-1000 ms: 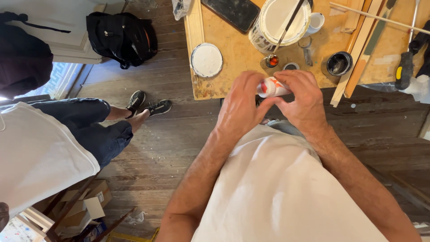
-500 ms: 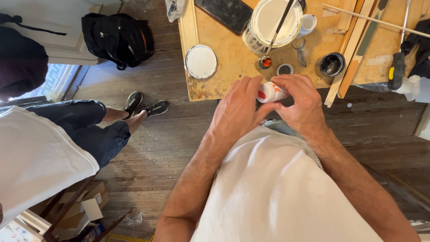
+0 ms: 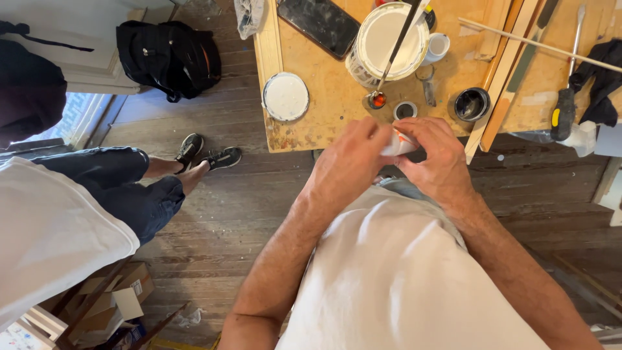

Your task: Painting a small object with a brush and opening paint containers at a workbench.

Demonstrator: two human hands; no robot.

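Note:
Both my hands meet in front of my chest, just off the near edge of a plywood worktable (image 3: 324, 97). Between them is a small white tube with orange-red marking (image 3: 400, 143). My left hand (image 3: 346, 165) wraps over its left end. My right hand (image 3: 440, 159) pinches the right part with thumb and fingers. Most of the tube is hidden by my fingers, so its cap end cannot be made out. Right beyond my hands on the table sit a small open tin (image 3: 405, 109) and a spoon with orange paint (image 3: 377, 99).
A white paint bucket (image 3: 389, 40) with a stir stick, its round lid (image 3: 286, 96), a black tin (image 3: 471, 104), a white cup (image 3: 438, 45), a dark tablet (image 3: 322, 24), wood strips (image 3: 502, 74) and a screwdriver (image 3: 565, 104) lie on the table. A seated person's legs (image 3: 129, 188) are left, by a black backpack (image 3: 170, 58).
My hands have stayed clasped on the tube, fingers shifting slightly around it. My head has tipped a little, so the table sits lower in view.

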